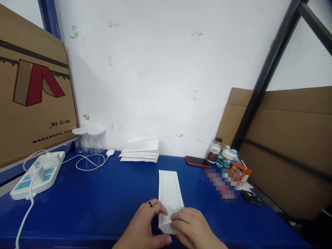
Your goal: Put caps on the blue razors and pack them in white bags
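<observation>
Both the left hand (pixel 147 224) and the right hand (pixel 193 228) pinch the near end of a white pouch (pixel 169 192) with closed fingers on the blue worktop (pixel 103 200).

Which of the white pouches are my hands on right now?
The single white pouch lying flat on the blue table; left hand and right hand grip its near end. The stacked pouches sit by the wall.

A long white pouch (pixel 169 193) lies flat lengthwise on the blue table (pixel 103 200).
</observation>
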The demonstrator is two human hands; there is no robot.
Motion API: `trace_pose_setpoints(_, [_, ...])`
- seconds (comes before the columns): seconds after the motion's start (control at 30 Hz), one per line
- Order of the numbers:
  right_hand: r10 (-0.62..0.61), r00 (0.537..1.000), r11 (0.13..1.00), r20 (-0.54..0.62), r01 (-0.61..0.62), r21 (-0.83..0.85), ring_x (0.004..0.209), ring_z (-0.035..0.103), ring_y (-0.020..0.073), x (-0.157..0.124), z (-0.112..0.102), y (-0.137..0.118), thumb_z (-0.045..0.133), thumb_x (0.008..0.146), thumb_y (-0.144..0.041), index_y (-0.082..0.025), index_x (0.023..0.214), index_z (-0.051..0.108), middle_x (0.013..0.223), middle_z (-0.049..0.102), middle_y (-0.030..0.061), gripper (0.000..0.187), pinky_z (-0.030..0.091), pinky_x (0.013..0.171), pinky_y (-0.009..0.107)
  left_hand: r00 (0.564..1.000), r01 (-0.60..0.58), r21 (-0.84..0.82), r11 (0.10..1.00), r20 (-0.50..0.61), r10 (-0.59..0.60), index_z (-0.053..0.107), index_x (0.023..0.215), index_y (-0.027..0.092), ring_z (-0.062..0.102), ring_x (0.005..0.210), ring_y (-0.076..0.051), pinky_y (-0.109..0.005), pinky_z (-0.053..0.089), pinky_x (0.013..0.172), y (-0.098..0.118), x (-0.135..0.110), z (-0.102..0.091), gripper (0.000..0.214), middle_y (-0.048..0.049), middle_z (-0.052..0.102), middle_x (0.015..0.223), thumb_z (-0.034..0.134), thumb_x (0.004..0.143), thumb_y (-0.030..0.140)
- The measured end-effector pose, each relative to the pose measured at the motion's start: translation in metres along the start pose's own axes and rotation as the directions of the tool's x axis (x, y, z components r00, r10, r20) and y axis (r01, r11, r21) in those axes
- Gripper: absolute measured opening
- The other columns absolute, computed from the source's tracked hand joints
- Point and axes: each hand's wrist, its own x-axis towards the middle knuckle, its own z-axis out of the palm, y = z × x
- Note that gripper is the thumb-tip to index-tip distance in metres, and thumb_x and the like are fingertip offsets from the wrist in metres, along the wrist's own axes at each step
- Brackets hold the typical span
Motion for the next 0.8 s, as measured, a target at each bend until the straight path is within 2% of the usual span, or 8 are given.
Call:
trace_pose_setpoints(0.1, [0.154,0.987,0.971,0.054,-0.162,0.176,0.073,0.058,0.0147,-0.009,0.007,0.001,0.059,0.081,-0.03,-0.023,0.086,0.058,0.079,0.065,-0.0005,0.009,0.038,0.062,0.024,0.997,0.035,0.154,0.987,0.064,-0.046,0.06,0.08,0.021,0.052,0.085,-0.016,-0.027,0.038,0.076,-0.001,-0.005,0.016,0.009,-0.0005,0.06,0.087,0.059,0.075,0.029])
trace_pose_setpoints(0.2, [0.323,0.945,0.895,0.052,-0.323,0.309,0.076,0.058,0.0145,-0.014,0.009,0.004,0.055,0.083,-0.023,-0.023,0.092,0.056,0.083,0.063,0.0009,0.009,0.042,0.066,0.023,0.996,0.08,0.229,0.97,0.018,-0.087,0.058,0.077,0.02,0.051,0.083,-0.016,-0.027,0.036,0.074,-0.004,-0.002,0.024,0.011,-0.0011,0.059,0.083,0.048,0.081,0.023])
trace_pose_setpoints(0.27, [0.386,0.922,0.874,-0.008,-0.363,0.322,0.081,0.057,0.0155,-0.017,0.012,0.005,0.052,0.084,-0.02,-0.022,0.096,0.055,0.088,0.062,0.0031,0.012,0.044,0.07,0.024,0.989,0.146,0.23,0.962,-0.033,-0.142,0.058,0.082,0.021,0.052,0.082,-0.016,-0.027,0.036,0.072,-0.007,0.001,0.028,0.01,-0.0009,0.059,0.086,0.048,0.079,0.021])
trace_pose_setpoints(0.37, [0.343,0.93,0.928,-0.131,-0.314,0.199,0.091,0.054,0.0188,-0.018,0.018,0.003,0.05,0.085,-0.017,-0.022,0.092,0.057,0.098,0.06,0.0057,0.011,0.042,0.077,0.03,0.974,0.225,0.22,0.949,-0.073,-0.214,0.056,0.09,0.023,0.052,0.079,-0.015,-0.025,0.036,0.068,-0.012,0.004,0.032,0.018,0.0,0.058,0.089,0.051,0.074,0.017])
trace_pose_setpoints(0.47, [0.216,0.959,0.976,-0.182,-0.208,0.063,0.083,0.054,0.0192,-0.018,0.027,-0.002,0.056,0.081,-0.021,-0.023,0.091,0.06,0.089,0.062,0.0039,0.01,0.04,0.072,0.03,0.976,0.215,0.234,0.948,-0.067,-0.205,0.058,0.087,0.023,0.053,0.078,-0.014,-0.024,0.036,0.067,-0.013,0.005,0.033,0.016,0.0005,0.058,0.089,0.049,0.075,0.015])
trace_pose_setpoints(0.57, [0.192,0.958,0.979,-0.214,-0.202,-0.026,0.069,0.053,0.016,-0.017,0.036,-0.004,0.06,0.077,-0.021,-0.024,0.085,0.06,0.074,0.061,0.0,0.009,0.037,0.062,0.027,0.994,0.111,0.268,0.957,-0.03,-0.107,0.06,0.085,0.024,0.054,0.083,-0.014,-0.024,0.038,0.07,-0.012,0.003,0.03,0.015,-0.0004,0.059,0.09,0.047,0.08,0.018])
trace_pose_setpoints(0.67, [0.2,0.949,0.965,-0.245,-0.234,-0.118,0.063,0.052,0.0148,-0.014,0.043,-0.004,0.061,0.074,-0.024,-0.023,0.075,0.059,0.067,0.06,-0.0014,0.003,0.035,0.058,0.026,0.999,-0.013,0.302,0.953,0.038,0.002,0.061,0.092,0.025,0.055,0.087,-0.016,-0.024,0.041,0.074,-0.013,0.0,0.024,0.018,-0.0012,0.06,0.093,0.057,0.075,0.021])
trace_pose_setpoints(0.8, [0.172,0.951,0.947,-0.257,-0.231,-0.222,0.061,0.052,0.0163,-0.008,0.047,-0.004,0.061,0.07,-0.038,-0.022,0.07,0.056,0.065,0.059,0.0006,0.018,0.033,0.053,0.026,0.992,-0.106,0.381,0.919,0.104,0.071,0.062,0.088,0.024,0.057,0.084,-0.015,-0.023,0.043,0.073,-0.012,0.003,0.023,0.016,-0.0022,0.062,0.089,0.049,0.081,0.017])
